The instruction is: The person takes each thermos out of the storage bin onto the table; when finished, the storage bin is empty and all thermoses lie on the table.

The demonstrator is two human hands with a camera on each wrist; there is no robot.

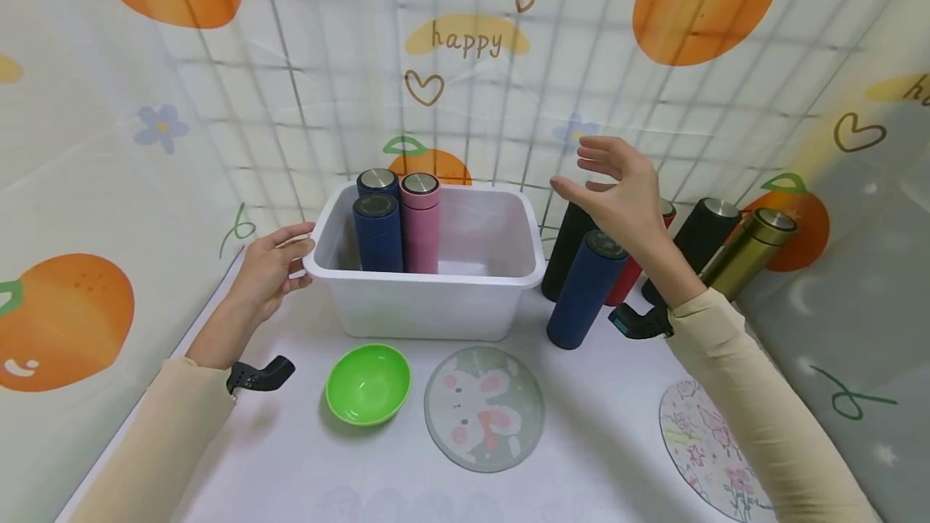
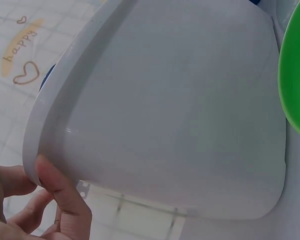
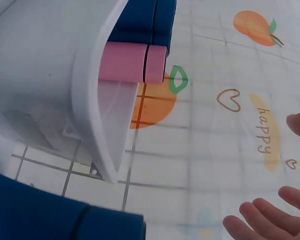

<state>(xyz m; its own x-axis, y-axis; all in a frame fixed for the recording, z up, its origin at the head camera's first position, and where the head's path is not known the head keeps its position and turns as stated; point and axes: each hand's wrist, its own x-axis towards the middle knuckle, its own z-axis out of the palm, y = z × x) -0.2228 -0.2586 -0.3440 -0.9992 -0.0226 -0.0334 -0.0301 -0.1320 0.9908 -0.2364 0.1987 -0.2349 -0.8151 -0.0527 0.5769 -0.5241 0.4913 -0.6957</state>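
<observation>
A white plastic bin [image 1: 436, 309] stands at the middle of the table with two navy flasks [image 1: 378, 231] and a pink flask [image 1: 421, 221] upright in its left rear corner. My left hand [image 1: 272, 271] grips the bin's left rim, thumb on the lip [image 2: 50, 175]. My right hand [image 1: 617, 192] hovers open in the air right of the bin, above a navy flask [image 1: 584, 289] standing on the table. The right wrist view shows the bin's rim [image 3: 97, 125], the pink flask [image 3: 132, 63] and my fingertips [image 3: 260, 222] holding nothing.
Right of the bin stand a black flask [image 1: 567, 253], a red one [image 1: 630, 277], another black one [image 1: 693, 240] and a gold one [image 1: 748, 253]. A green bowl [image 1: 368, 383] and a round patterned mat [image 1: 484, 407] lie in front. Another mat [image 1: 708, 446] lies at the right. Printed cloth walls surround the table.
</observation>
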